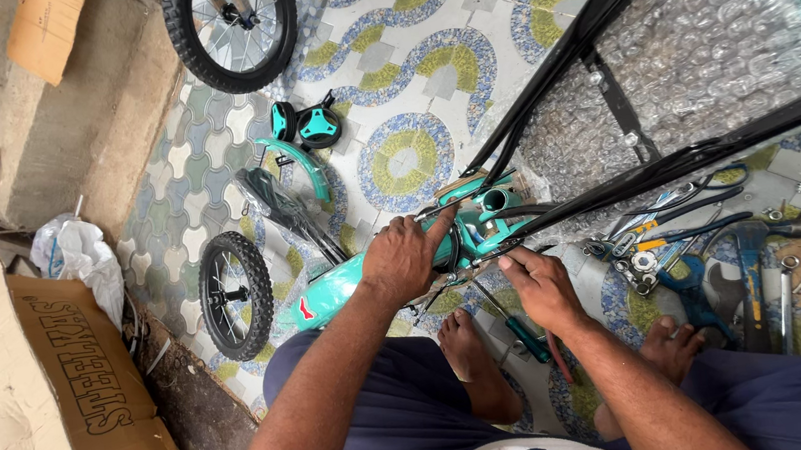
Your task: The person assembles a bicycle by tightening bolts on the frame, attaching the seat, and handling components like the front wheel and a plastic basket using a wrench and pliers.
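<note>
A teal child's bicycle frame [333, 293] lies on the patterned tile floor in front of me. My left hand [407, 254] rests on top of the frame near its head tube [493, 202], fingers curled over it. Just right of it, my right hand [540, 284] pinches at a small part on the frame's underside; what the fingers hold is hidden. Black bars [656, 171] wrapped in bubble wrap run from the frame toward the upper right. My bare feet sit below the frame.
Several hand tools, pliers and wrenches [715, 249], lie at the right. A small wheel [236, 294] stands left of the frame, and another wheel [232, 23] is at the top. Teal fender and parts [305, 135] lie between. A torn cardboard box [38, 397] sits at the left.
</note>
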